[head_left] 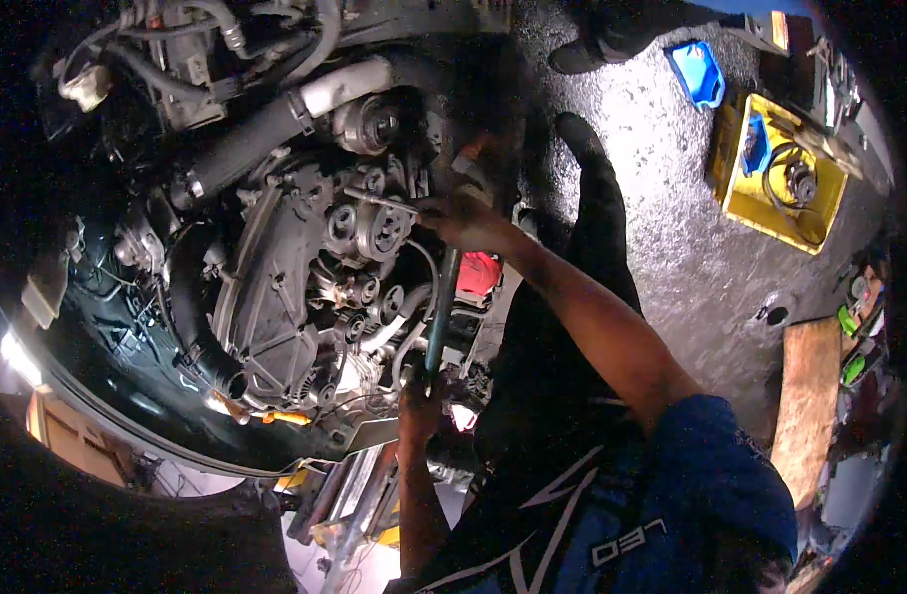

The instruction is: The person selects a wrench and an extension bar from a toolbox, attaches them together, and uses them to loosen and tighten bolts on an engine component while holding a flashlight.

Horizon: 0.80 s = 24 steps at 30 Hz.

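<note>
My right hand grips a slim silver tool, which lies across the upper part of a group of pulleys in a car's engine bay. Lower down, my left hand has its fingers round the lower end of a long, dark greenish bar running alongside the engine. A ribbed engine cover is left of the pulleys, below a large hose with a metal section. A red part shows just right of the bar, under my right forearm. The tool's far tip is hard to make out.
On the wet floor at right are a yellow crate holding parts, a blue tray and a wooden board. Dark-clad legs and shoes show beside the car. An orange-handled tool lies along the lower engine bay edge.
</note>
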Available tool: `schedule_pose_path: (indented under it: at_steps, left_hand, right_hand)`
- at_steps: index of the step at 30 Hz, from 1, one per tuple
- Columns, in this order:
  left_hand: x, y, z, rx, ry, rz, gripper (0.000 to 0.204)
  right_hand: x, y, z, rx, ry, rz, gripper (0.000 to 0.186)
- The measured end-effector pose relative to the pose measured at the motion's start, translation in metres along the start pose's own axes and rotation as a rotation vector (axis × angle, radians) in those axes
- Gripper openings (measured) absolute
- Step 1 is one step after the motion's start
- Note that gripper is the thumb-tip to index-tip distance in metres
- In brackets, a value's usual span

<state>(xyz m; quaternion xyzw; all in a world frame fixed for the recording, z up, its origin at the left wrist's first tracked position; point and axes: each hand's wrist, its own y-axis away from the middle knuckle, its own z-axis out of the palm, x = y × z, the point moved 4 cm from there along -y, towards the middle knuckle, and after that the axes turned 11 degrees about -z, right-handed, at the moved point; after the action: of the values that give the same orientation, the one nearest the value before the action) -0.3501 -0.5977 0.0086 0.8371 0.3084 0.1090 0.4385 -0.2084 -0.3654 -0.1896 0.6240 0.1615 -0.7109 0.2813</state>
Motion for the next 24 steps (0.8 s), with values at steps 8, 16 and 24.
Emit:
schedule_pose_path:
  at_steps: [8, 16, 24]
  left_hand:
    - [0.038, 0.001, -0.022, 0.150, -0.101, -0.069, 0.046]
    - [0.073, -0.006, -0.038, -0.030, -0.014, -0.260, 0.054]
    - [0.092, -0.008, -0.046, 0.020, -0.048, -0.207, 0.043]
  right_hand:
    - [0.018, -0.022, 0.004, 0.009, 0.039, -0.008, 0.043]
    - [0.033, -0.027, 0.005, 0.002, 0.005, 0.062, 0.041]
    - [0.041, -0.052, 0.008, -0.129, 0.451, -0.250, 0.039]
